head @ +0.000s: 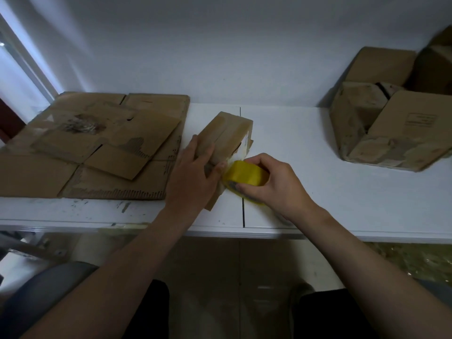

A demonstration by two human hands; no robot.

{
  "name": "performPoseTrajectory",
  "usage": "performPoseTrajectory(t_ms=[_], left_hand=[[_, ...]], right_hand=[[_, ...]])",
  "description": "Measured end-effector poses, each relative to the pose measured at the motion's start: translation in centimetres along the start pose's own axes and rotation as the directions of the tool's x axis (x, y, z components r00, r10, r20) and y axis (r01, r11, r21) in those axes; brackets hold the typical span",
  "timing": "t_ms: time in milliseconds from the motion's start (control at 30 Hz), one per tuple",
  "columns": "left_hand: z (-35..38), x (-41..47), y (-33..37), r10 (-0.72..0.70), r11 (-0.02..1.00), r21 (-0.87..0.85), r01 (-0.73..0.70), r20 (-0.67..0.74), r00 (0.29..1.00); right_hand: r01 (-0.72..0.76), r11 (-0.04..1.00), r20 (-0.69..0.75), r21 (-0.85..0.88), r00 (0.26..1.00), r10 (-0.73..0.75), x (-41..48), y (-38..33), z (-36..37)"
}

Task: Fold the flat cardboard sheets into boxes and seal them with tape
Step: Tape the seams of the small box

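Taping a small box (230,129) between our hands: our left hand (193,177) holds it, our right hand (278,184) grips the yellow tape roll (245,172). Flat sheets (97,143) left of them are not folded yet.

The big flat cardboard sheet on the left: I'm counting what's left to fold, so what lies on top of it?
A smaller flattened sheet lies askew on the big sheet. Any sheets sandwiched between them or beneath are covered.
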State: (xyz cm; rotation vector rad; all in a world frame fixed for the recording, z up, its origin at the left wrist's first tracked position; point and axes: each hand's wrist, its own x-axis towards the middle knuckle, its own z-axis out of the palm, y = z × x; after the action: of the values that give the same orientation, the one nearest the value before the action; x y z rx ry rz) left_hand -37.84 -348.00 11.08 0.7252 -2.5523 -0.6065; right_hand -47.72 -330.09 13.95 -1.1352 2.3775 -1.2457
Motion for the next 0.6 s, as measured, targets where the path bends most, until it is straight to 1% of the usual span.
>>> performPoseTrajectory(t_ms=[100, 233, 333, 433, 533, 600], left_hand=[[0.0, 0.0, 0.3, -0.013, 0.999, -0.030, 0.013, 0.008, 1.000], [0.1, 0.4, 0.0, -0.024, 0.996, -0.083, 0.023, -0.013, 1.000], [0.2, 0.6, 0.0, -0.035, 0.993, -0.116, 0.034, -0.010, 0.999], [0.2, 0.6, 0.3, -0.043, 0.993, -0.111, 0.040, -0.026, 0.999], [0.4, 0.7, 0.1, -0.034, 0.990, -0.137, 0.026, -0.058, 0.998], [0.7, 0.6, -0.3, -0.063, 0.985, -0.164, 0.050, -0.073, 0.995]], right_hand=[[-0.010, 0.993, -0.006, -0.116, 1.000, 0.009, 0.4, -0.9, -0.2], [-0.074, 0.963, 0.033, -0.259, 0.996, 0.086, 0.7, -0.9, 0.3], [-0.111, 0.961, 0.029, -0.252, 0.992, 0.122, 1.1, -0.8, 1.0], [-0.128, 0.951, 0.016, -0.282, 0.990, 0.138, 1.9, -1.2, 1.4], [-0.143, 0.945, 0.036, -0.293, 0.986, 0.160, 2.4, -1.5, 1.5], [-0.143, 0.948, 0.044, -0.285, 0.986, 0.162, 2.6, -1.4, 1.5]])
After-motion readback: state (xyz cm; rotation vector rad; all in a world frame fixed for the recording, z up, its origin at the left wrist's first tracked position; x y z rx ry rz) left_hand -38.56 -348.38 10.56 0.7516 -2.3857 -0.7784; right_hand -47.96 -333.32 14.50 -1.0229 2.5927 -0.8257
